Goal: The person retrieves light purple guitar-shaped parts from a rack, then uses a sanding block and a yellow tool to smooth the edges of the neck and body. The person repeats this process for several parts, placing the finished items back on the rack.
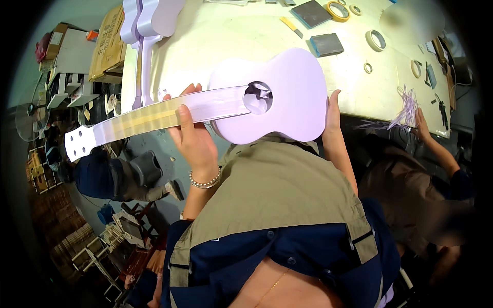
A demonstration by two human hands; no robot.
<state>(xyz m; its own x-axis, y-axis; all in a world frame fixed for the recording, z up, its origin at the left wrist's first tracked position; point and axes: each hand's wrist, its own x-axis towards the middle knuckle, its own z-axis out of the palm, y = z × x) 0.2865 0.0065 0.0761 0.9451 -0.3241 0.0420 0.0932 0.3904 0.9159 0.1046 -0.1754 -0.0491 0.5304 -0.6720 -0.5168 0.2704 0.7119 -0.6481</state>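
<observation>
A pale purple ukulele body with neck (292, 87) lies across in front of me, its round sound hole facing up and its headstock pointing left. Yellowish tape runs along the fingerboard, and no strings or tuners show. My left hand (195, 138) is wrapped round the neck near the body, with the thumb on top. At the right end of the body, my right hand (333, 115) grips the rounded edge; its thumb shows, while the other fingers are hidden beneath.
More purple ukuleles (149, 25) stand at the table's far left. Tape rolls (376, 40), grey sanding blocks (326, 45) and a yellow-handled brush or scraper (291, 27) lie on the pale table (231, 31). At right, a co-worker's hand (422, 126) is by purple strips (403, 108). Another person (97, 174) is at left.
</observation>
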